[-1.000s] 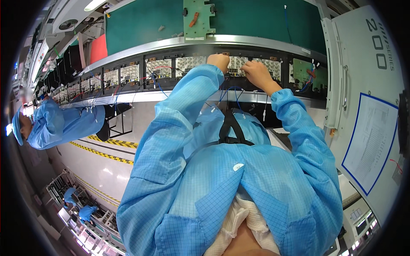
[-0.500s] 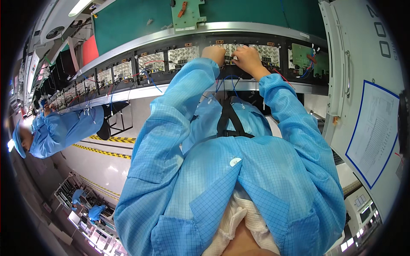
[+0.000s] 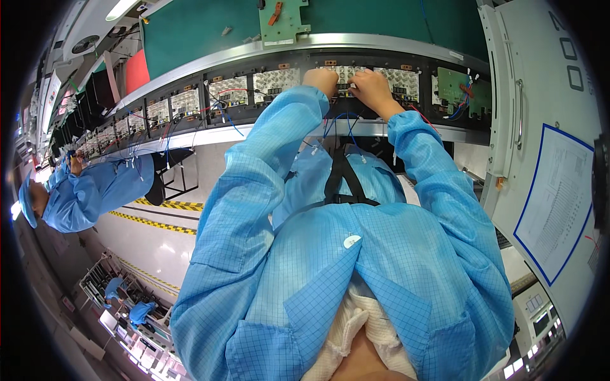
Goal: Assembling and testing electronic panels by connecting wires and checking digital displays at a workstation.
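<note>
Both my hands are over a populated circuit board (image 3: 344, 75), which is set in a dark frame on the line and carries rows of light components and a small dark display. My left hand (image 3: 321, 80) rests at the board's left side, its fingers curled down and mostly hidden behind its back. At the right side, my right hand (image 3: 372, 87) has its fingers bent together with the tips on the board. Whatever either hand grips is too small or hidden to make out. Blue wires (image 3: 346, 120) hang below the board, and a red wire (image 3: 422, 116) runs beside my right wrist.
More boards (image 3: 276, 82) stretch along the line to the left. A green board (image 3: 454, 86) with wires lies at the right. Beyond the metal rail (image 3: 375, 42), another green board (image 3: 283, 22) lies on a green surface. A white cabinet (image 3: 530, 159) stands right; a co-worker (image 3: 95, 193) works at left.
The whole view has shifted very slightly. My hands stay at the same board, with only a small change in the right fingers.
</note>
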Demonstrator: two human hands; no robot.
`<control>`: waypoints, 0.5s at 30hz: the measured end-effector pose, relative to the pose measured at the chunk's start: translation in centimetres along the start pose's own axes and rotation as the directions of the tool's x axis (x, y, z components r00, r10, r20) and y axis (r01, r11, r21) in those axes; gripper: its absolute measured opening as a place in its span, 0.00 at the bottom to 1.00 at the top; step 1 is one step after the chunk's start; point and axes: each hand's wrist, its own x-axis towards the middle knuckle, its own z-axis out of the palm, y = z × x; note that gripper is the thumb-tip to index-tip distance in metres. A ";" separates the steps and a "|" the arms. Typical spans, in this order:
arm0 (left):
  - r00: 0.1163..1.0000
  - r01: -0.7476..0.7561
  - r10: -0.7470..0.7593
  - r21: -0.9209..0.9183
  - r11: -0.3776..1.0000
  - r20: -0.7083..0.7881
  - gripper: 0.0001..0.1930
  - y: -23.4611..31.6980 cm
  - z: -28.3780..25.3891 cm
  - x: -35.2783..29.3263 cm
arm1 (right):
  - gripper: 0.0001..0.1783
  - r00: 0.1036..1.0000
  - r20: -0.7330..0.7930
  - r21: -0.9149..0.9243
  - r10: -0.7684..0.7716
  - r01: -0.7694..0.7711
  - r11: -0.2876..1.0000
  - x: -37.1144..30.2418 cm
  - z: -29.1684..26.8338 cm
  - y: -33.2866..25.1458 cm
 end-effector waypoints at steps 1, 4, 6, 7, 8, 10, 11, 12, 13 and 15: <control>1.000 -0.001 0.001 -0.013 1.000 -0.002 0.08 0.1 -0.1 -0.1 | 0.10 1.000 -0.001 0.000 0.000 0.000 1.000 0.0 0.0 0.0; 1.000 -0.001 0.001 -0.026 1.000 -0.002 0.07 0.2 -0.5 -0.3 | 0.10 1.000 -0.007 0.011 -0.013 0.013 1.000 0.1 0.0 0.1; 1.000 0.002 -0.002 -0.026 1.000 0.000 0.06 0.2 -0.5 -0.4 | 0.10 0.999 -0.018 0.005 -0.027 0.027 1.000 0.2 0.0 -0.1; 1.000 -0.001 0.001 -0.025 1.000 -0.014 0.06 0.2 -0.5 -0.4 | 0.10 0.999 -0.018 0.005 -0.028 0.028 1.000 0.2 -0.1 -0.1; 1.000 -0.006 0.006 -0.023 1.000 -0.029 0.06 0.3 -0.6 -0.5 | 0.09 1.000 -0.006 0.014 -0.026 0.027 1.000 0.1 -0.2 0.0; 1.000 -0.015 0.014 -0.017 1.000 -0.022 0.06 0.6 -0.9 -0.5 | 0.09 1.000 0.005 0.023 -0.024 0.024 0.999 0.0 -0.2 0.1; 1.000 -0.022 0.022 -0.012 1.000 -0.015 0.06 0.7 -1.1 -0.5 | 0.09 1.000 0.001 0.031 -0.022 0.022 0.999 0.0 -0.2 0.1; 1.000 -0.021 0.021 -0.012 1.000 -0.015 0.06 0.6 -1.0 -0.5 | 0.09 1.000 -0.003 0.039 -0.018 0.018 0.999 0.0 -0.2 0.1; 1.000 -0.025 0.024 -0.009 1.000 -0.013 0.06 0.5 -0.7 -0.3 | 0.09 1.000 -0.003 0.038 -0.019 0.019 0.999 0.1 -0.2 0.1; 1.000 -0.026 0.026 -0.006 1.000 -0.011 0.06 0.3 -0.3 -0.2 | 0.09 0.999 -0.015 0.037 -0.034 0.035 0.999 0.2 -0.3 -0.1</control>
